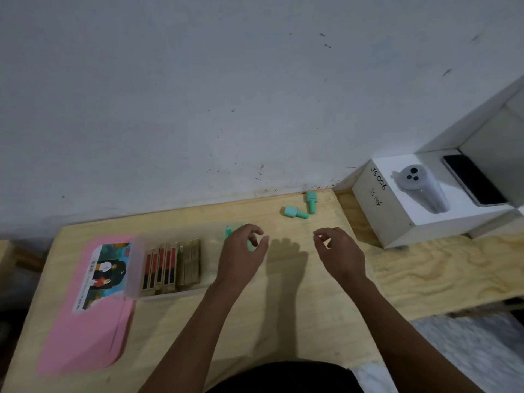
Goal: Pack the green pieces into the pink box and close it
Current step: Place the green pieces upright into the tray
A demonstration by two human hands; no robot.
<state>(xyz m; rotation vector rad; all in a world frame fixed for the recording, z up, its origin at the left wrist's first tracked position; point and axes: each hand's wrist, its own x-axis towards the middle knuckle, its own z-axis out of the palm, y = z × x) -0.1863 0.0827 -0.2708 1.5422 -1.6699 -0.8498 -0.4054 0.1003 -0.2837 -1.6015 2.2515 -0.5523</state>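
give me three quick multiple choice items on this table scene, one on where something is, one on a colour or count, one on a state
1. Where do the two loose green pieces lie?
A. by the wall, beyond the hands
B. on the pink lid
C. on the white box

2. What colour is the lid lying flat on the table?
A. white
B. pink
C. green

3. What state is the translucent box in?
A. shut
B. upside down
C. open, lid beside it

Key: 1 A, they rest at the table's far edge. 2 B, the flat lid is pink. 3 C, its contents show from above.
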